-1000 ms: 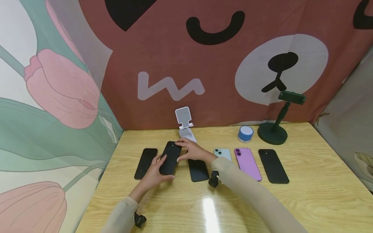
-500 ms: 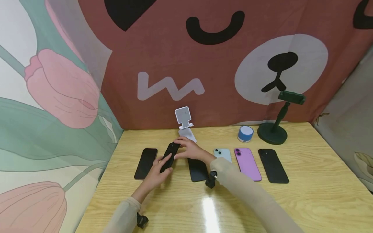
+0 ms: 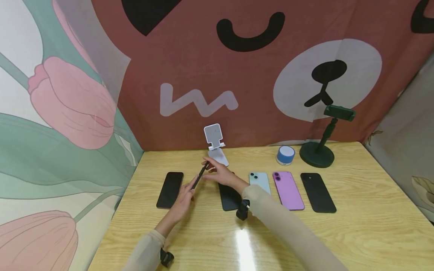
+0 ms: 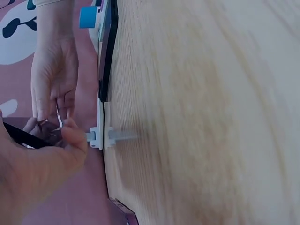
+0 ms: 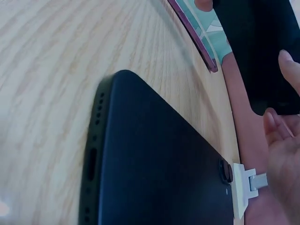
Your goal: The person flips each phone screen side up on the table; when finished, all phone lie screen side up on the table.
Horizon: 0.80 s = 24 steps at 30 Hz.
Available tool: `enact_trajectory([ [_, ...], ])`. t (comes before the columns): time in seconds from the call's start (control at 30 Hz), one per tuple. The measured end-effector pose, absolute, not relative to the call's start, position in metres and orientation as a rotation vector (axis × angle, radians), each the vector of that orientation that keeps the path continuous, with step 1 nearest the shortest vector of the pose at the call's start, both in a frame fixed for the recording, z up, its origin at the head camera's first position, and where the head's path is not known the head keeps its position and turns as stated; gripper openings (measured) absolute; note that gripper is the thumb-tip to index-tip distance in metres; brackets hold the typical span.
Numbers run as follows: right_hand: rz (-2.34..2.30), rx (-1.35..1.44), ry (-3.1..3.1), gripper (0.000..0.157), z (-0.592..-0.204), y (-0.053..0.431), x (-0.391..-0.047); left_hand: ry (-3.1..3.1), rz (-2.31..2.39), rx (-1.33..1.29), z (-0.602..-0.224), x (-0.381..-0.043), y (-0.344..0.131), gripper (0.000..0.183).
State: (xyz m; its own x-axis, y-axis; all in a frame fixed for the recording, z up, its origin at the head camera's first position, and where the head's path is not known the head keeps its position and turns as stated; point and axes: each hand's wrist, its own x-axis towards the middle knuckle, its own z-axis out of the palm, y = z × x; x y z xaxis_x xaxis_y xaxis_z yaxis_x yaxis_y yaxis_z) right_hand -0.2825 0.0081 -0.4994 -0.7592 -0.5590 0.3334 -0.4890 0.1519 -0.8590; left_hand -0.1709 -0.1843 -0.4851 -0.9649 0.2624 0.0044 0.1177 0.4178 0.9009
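Note:
Both hands hold a black smartphone (image 3: 200,176) above the table, its edge turned up toward the head camera. My left hand (image 3: 183,199) grips its near end, while my right hand (image 3: 220,174) pinches the far end. The right wrist view shows the phone's dark screen, with a right-hand fingertip (image 5: 271,121) at its corner. Under the right forearm lies another black phone (image 3: 230,197), partly hidden; its camera bump shows in the right wrist view. A dark phone (image 3: 170,190) lies left of the hands. Just behind them stands a white folding phone stand (image 3: 214,137).
Right of the hands lie a light blue phone (image 3: 259,181), a purple phone (image 3: 289,191) and a black phone (image 3: 318,192). Behind them are a blue-and-white round speaker (image 3: 285,155) and a dark green phone holder (image 3: 317,155). A printed cloth (image 3: 183,128) hangs along the table's back edge.
The held smartphone has turned from showing its back to standing edge-on to the head camera. My left hand has rotated with it, and the right forearm has shifted slightly left.

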Motion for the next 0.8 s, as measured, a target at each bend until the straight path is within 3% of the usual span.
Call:
enact_trajectory([
  [0.37, -1.695, -0.948, 2.448, 0.056, -0.504, 0.009, -0.286, 1.794, 2.095, 0.279, -0.483, -0.169, -0.189, 0.050],
  [0.63, -1.798, -0.935, 2.232, 0.056, -0.475, 0.013, -0.265, 1.495, 2.290, 0.202, -0.482, -0.168, -0.194, 0.048],
  [0.8, -1.872, -0.855, 2.122, 0.055, -0.497, 0.011, -0.277, 1.460, 2.354, 0.160, -0.482, -0.170, -0.198, 0.047],
])
